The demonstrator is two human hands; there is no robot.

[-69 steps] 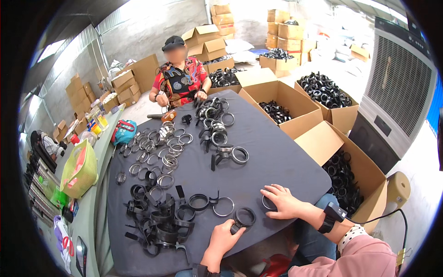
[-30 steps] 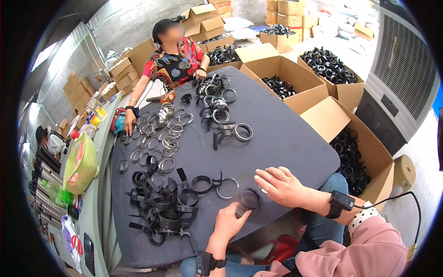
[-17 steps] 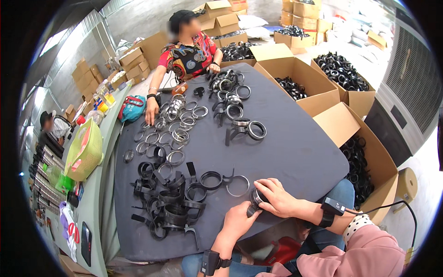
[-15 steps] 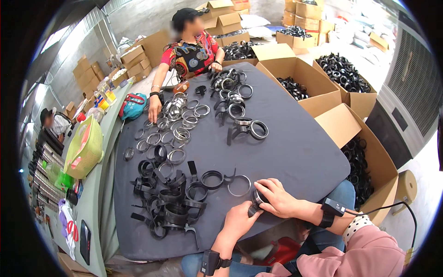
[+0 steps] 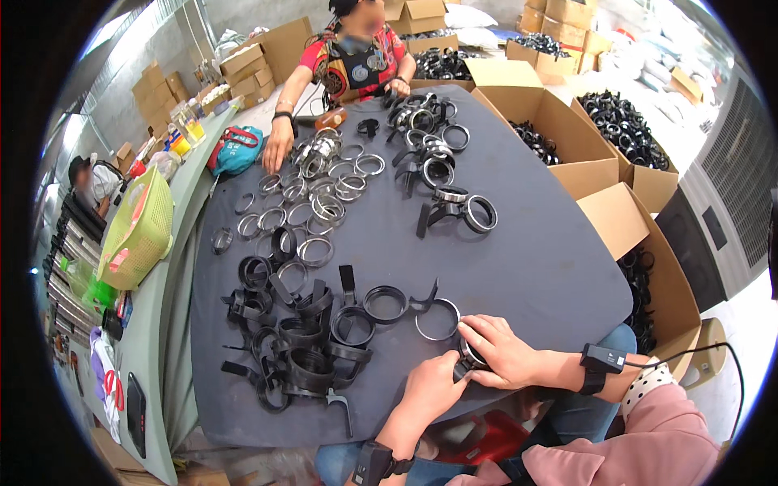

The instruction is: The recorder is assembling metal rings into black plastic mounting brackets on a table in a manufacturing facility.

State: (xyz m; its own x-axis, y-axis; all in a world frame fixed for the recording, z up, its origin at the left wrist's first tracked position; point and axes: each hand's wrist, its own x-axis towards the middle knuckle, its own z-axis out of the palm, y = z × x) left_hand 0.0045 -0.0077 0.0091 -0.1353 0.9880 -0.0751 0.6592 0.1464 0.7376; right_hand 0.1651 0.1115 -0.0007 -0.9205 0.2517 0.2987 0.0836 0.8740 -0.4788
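At the table's near right edge, my left hand (image 5: 434,387) and my right hand (image 5: 501,350) close round a black ring (image 5: 472,355) with a pale inner rim. The left grips its lower left side; the fingers of the right lie over its top. Just beyond my hands is a thin silver ring (image 5: 438,319), with a black tabbed clamp piece (image 5: 425,301) touching its upper left. Left of these lie a black ring (image 5: 386,304) and a tangled pile of black clamp rings (image 5: 310,371), some with flat tabs.
Loose silver rings (image 5: 328,209) spread over the grey-covered table (image 5: 535,267). Silver-lined black rings (image 5: 481,214) lie farther right. Across the table a person (image 5: 356,65) reaches into the silver rings. Cartons (image 5: 596,174) of black rings flank the right side; a green basket (image 5: 138,235) stands left.
The whole view has shifted, with the far person now higher in the picture. Both my hands stay on the black ring; its pale rim shows more between them.
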